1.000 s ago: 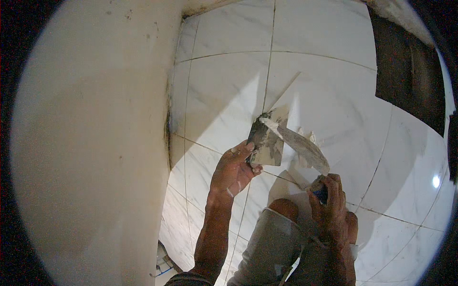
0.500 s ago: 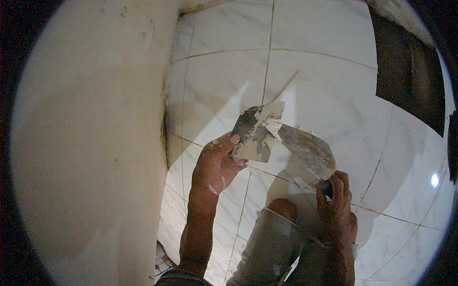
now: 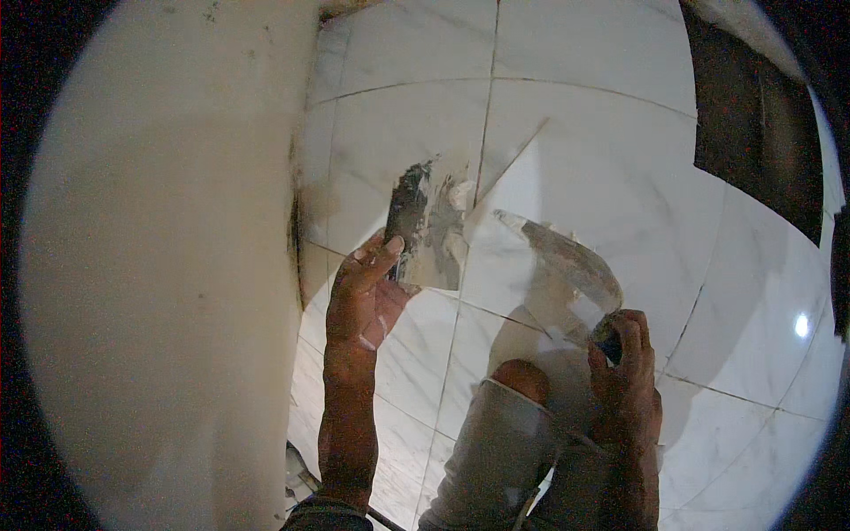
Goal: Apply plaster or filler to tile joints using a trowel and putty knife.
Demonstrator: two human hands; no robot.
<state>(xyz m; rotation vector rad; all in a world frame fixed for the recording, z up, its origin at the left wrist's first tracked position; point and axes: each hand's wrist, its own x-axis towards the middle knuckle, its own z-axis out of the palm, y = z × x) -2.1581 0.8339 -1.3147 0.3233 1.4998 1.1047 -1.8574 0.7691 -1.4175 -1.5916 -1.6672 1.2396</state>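
Observation:
My left hand (image 3: 361,296) grips a flat putty scraper (image 3: 438,234) by its dark edge, the thumb on top. Greyish-white putty is smeared across the scraper's pale blade. In my right hand (image 3: 627,367) is a trowel (image 3: 574,265), its dark handle wrapped by my fingers. The trowel's long blade points up and left, coated in dried grey residue, with some paste at its tip. A gap separates the two tools, and both are held above the tiled floor (image 3: 611,159).
A cream wall (image 3: 168,230) with dark stains along its base runs down the left. At the upper right lies a dark brown panel or opening (image 3: 753,133); I cannot tell which. My bent knee (image 3: 522,380) is between my arms.
The scraper in my left hand has moved left, away from the trowel tip it was touching or overlapping. My right hand and trowel have barely moved.

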